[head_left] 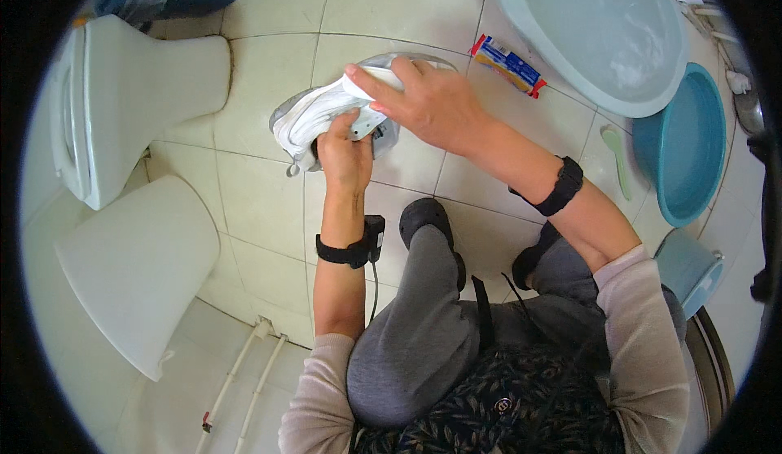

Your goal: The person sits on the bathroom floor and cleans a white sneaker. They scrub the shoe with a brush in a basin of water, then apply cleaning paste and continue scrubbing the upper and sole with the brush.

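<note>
A white sneaker [317,111] with grey parts and a pull loop at its heel is held off the tiles in front of me. My left hand [346,151] grips it from the near side, thumb over the white upper and the other fingers mostly hidden. From the right, my right hand [431,102] reaches across the shoe and pinches a smooth white rounded piece [366,84] against it. Whether that piece is a bar of soap or part of the shoe, I cannot tell. Small dark holes dot a white panel between my hands.
A blue, red and yellow packet [508,66] lies right of the shoe. Beyond are a large pale basin [602,32] holding water, a teal basin [693,148], a pale green brush [617,160] and a blue bucket [687,270]. A white toilet [140,81] and pipes [244,356] stand left.
</note>
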{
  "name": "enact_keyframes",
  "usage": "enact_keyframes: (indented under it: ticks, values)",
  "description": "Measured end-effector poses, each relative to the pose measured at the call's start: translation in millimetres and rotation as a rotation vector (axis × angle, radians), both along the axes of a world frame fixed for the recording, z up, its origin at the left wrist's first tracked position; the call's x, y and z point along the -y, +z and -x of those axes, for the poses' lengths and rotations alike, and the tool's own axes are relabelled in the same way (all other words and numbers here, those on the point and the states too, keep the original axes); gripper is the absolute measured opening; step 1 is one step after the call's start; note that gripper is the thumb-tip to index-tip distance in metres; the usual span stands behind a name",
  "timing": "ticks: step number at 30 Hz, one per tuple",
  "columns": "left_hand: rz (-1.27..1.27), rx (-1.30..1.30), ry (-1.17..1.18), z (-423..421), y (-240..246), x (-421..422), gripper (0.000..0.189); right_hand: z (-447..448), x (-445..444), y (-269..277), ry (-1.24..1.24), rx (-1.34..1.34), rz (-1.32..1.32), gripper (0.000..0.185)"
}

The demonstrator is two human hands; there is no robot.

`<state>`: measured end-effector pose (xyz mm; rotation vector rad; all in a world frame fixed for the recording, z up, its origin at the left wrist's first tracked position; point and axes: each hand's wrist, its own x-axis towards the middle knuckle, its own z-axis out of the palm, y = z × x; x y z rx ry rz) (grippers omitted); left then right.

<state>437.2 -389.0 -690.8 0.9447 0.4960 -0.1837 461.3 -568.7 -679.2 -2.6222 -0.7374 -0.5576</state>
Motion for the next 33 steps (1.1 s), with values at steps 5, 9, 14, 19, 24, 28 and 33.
enact_keyframes:
  ticks: [5, 9, 14, 19, 24, 28, 33]
  values:
    - [-0.035, -0.060, 0.020, -1, 1, -1, 0.038, -1, 12, 2, -0.204, -0.198, 0.175, 0.051]
    - [0.001, -0.061, 0.019, 1, 0, -2, 0.039, 6, -8, 10, 0.079, -0.130, -0.018, 0.048]
    - [-0.021, -0.079, 0.040, 5, -4, -3, 0.040, 0, 22, -16, -0.255, -0.272, 0.297, 0.051]
    - [0.084, -0.107, 0.058, 5, -11, -8, 0.039, 6, 28, -20, -0.204, -0.180, 0.050, 0.046]
    - [0.107, -0.117, 0.036, 10, -18, -10, 0.039, 24, -32, -17, -0.137, -0.169, -0.036, 0.048]
    - [0.129, -0.163, 0.095, 17, -28, -12, 0.041, 16, 7, -35, -0.308, -0.366, 0.031, 0.046]
    - [0.383, -0.348, 0.189, 23, -51, -18, 0.039, 31, 16, -49, -0.340, -0.633, -0.221, 0.042]
